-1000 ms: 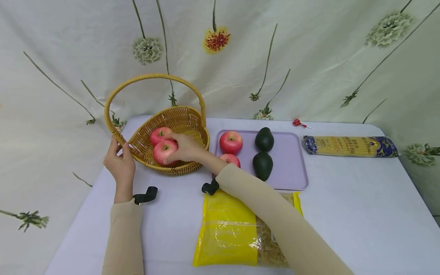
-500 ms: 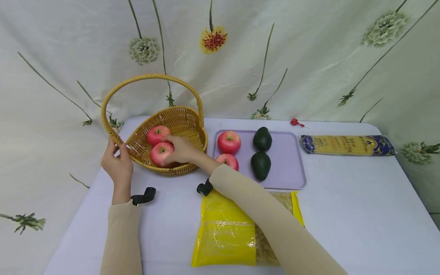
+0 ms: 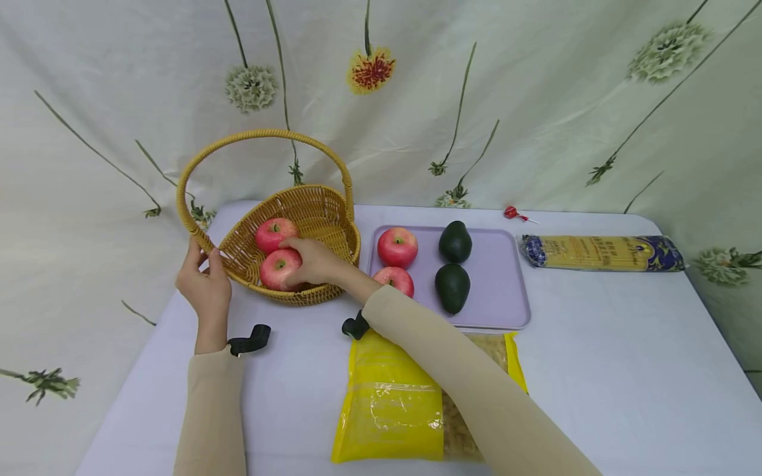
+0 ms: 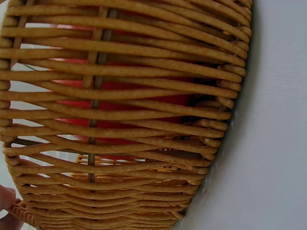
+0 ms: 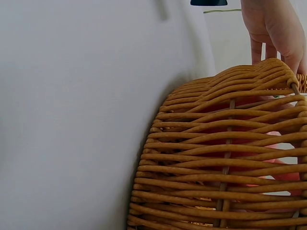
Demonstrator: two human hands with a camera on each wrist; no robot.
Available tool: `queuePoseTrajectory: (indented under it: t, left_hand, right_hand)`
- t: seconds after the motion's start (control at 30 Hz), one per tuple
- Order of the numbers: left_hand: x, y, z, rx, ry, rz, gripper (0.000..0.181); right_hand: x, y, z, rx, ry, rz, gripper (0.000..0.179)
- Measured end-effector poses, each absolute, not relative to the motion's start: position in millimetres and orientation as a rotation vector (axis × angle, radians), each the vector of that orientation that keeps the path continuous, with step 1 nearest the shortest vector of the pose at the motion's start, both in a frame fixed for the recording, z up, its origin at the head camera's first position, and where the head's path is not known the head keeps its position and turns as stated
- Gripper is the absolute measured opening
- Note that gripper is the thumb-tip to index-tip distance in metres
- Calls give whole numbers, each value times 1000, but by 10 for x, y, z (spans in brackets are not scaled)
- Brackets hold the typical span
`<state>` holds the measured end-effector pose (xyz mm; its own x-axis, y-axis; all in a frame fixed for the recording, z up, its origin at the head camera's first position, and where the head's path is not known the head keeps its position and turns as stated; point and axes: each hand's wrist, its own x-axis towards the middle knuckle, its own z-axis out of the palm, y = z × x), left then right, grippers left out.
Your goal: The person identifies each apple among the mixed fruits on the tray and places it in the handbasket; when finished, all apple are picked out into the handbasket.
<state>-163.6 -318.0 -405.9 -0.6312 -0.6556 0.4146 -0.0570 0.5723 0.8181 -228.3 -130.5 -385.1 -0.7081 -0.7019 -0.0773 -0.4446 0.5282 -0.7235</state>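
A tan wicker basket (image 3: 315, 215) with a tall arched handle stands at the back left in the head view. Low on that handle's left side, my left hand (image 3: 205, 284) grips it with thumb and fingers. Two red apples lie inside: a rear apple (image 3: 275, 234) and a front apple (image 3: 278, 269). My right hand (image 3: 318, 260) reaches over the basket's right rim and holds the front apple, thumb and fingers at its right side. Through the weave, the left wrist view shows red fruit behind the basket wall (image 4: 120, 124). In the right wrist view the wicker side (image 5: 225, 163) covers most of the apples.
Right of the basket, a lilac tray (image 3: 500, 277) bears two apples (image 3: 397, 247) and two dark avocados (image 3: 452, 288). A yellow bag (image 3: 393, 403) lies in front, partly under my right forearm. Farther right are a noodle pack (image 3: 601, 253) and a red lollipop (image 3: 512, 212).
The head view has shifted slightly. My right hand stays at the front apple in the basket, which has settled marginally; my left hand keeps its grip on the handle.
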Motion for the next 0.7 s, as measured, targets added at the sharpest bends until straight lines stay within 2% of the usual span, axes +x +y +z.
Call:
queuePoseTrajectory:
  t: [0.7]
  left_hand:
    - [-1611, -3187, -4042, 557, -2053, -1097, 42]
  right_hand:
    - [-2286, -1248, -3859, -977, 2369, -1134, 75]
